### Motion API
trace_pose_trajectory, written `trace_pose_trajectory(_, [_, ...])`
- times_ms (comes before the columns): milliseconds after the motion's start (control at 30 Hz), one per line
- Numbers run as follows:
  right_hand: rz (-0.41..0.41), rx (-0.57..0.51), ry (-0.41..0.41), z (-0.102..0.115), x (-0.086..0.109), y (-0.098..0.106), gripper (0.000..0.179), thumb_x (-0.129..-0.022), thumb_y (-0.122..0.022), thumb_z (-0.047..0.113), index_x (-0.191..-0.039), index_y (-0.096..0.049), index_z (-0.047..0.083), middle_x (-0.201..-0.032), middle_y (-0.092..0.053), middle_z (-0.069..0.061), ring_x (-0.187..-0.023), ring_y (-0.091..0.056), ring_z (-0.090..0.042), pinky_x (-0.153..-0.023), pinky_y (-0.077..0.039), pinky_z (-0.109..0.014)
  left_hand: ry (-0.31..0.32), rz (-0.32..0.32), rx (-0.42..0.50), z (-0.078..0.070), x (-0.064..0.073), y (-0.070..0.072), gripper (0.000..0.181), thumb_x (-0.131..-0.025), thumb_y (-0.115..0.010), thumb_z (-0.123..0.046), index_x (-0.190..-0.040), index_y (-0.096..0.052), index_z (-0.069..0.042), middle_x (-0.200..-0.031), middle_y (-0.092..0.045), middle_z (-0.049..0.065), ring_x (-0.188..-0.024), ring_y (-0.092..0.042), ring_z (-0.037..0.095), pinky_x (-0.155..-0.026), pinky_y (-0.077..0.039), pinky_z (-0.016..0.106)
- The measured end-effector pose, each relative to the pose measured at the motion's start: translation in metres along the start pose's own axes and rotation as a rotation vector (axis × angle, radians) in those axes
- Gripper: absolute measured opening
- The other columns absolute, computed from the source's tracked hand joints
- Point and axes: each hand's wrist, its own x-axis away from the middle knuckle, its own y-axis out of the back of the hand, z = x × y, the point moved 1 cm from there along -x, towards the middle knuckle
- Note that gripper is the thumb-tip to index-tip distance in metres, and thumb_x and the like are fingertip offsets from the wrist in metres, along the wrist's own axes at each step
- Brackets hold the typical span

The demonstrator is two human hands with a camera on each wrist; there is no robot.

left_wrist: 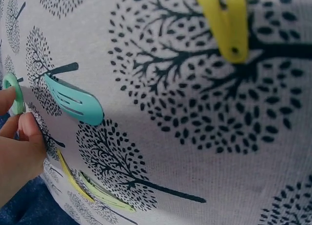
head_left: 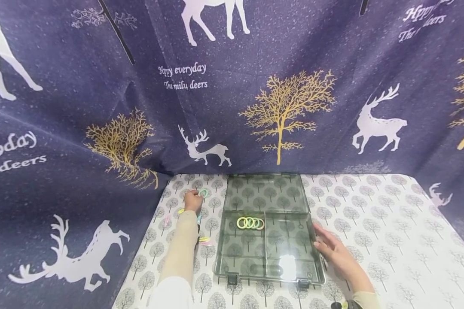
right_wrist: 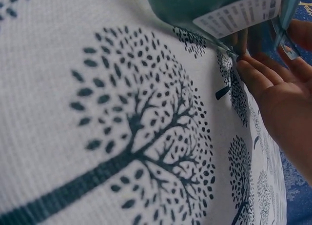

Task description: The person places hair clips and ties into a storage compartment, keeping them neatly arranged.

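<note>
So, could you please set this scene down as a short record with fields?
Left hand: pinches a green ring
Right hand: touches the right side of the box
Lid: open, laid back
Rings in box: overlapping row, far left section
Hair clips: on the tablecloth, left of the box
Backdrop: dark blue patterned cloth

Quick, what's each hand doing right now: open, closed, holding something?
Left hand: closed, pinching a mint-green ring.
Right hand: open, touching the side of the see-through box.
</note>
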Motion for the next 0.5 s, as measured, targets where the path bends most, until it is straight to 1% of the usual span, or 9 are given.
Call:
trace_pose_trajectory(100, [0.005, -0.003, -0.011, 0.0014, 0.0016, 0.0006, 0.062, -0.098, -0.054, 0.017, -0.152, -0.024, 0.01, -0.156, -0.017, -0.023, -0.134, -0.023, -0.054, -0.106, -0.027, -0.064, -0.02, -0.032, -0.012, 0.0004, 0.0006, -0.002, 0.03, -0.09, -0.058, 0.0, -0.118, -0.06, 0.01, -0.115, -0.06, 0.029, -0.109, -0.057, 0.041, -0.094, -0.052, 0.049])
trace_pose_trajectory(167, [0.009, 0.0, -0.01, 0.0017, 0.0021, 0.0003, 0.062, -0.098, -0.053, 0.017, -0.152, -0.024, 0.009, -0.156, -0.017, -0.023, -0.134, -0.023, -0.054, -0.107, -0.027, -0.064, -0.025, -0.049, -0.018, 0.0009, 0.0014, -0.0018, 0.026, -0.089, -0.058, 0.001, -0.113, -0.062, 0.01, -0.113, -0.06, 0.029, -0.108, -0.057, 0.041, -0.092, -0.053, 0.05])
trace_pose_trajectory(233, [0.011, 0.005, -0.012, 0.0018, 0.0023, -0.0001, 0.061, -0.099, -0.053, 0.017, -0.152, -0.024, 0.01, -0.156, -0.017, -0.022, -0.135, -0.024, -0.053, -0.107, -0.027, -0.063, -0.016, -0.05, -0.004, 0.0009, 0.0028, -0.0006, 0.024, -0.09, -0.057, 0.001, -0.112, -0.062, 0.01, -0.114, -0.06, 0.029, -0.108, -0.057, 0.041, -0.092, -0.053, 0.05])
trace_pose_trajectory(333, [0.015, 0.004, -0.012, 0.0018, 0.002, 0.0, 0.061, -0.099, -0.053, 0.017, -0.152, -0.024, 0.01, -0.157, -0.017, -0.022, -0.135, -0.025, -0.052, -0.107, -0.028, -0.062, 0.018, -0.035, 0.045, -0.0003, 0.0044, 0.0017, 0.025, -0.094, -0.055, -0.002, -0.115, -0.061, 0.01, -0.119, -0.057, 0.028, -0.112, -0.055, 0.04, -0.093, -0.052, 0.049])
trace_pose_trajectory(433, [0.019, 0.005, -0.019, 0.0027, 0.0017, 0.0009, 0.061, -0.099, -0.053, 0.018, -0.153, -0.023, 0.011, -0.157, -0.016, -0.022, -0.135, -0.025, -0.053, -0.107, -0.028, -0.064, 0.058, -0.023, 0.115, -0.0039, 0.0065, 0.0034, 0.027, -0.096, -0.054, -0.004, -0.12, -0.059, 0.008, -0.125, -0.055, 0.026, -0.115, -0.054, 0.038, -0.096, -0.052, 0.047])
trace_pose_trajectory(500, [0.017, 0.008, -0.013, 0.003, 0.0014, 0.0012, 0.061, -0.099, -0.053, 0.018, -0.153, -0.023, 0.012, -0.156, -0.019, -0.022, -0.134, -0.027, -0.052, -0.107, -0.029, -0.064, 0.056, -0.032, 0.162, -0.007, 0.0063, 0.0037, 0.028, -0.095, -0.054, -0.004, -0.12, -0.059, 0.007, -0.124, -0.055, 0.025, -0.112, -0.056, 0.038, -0.093, -0.054, 0.044])
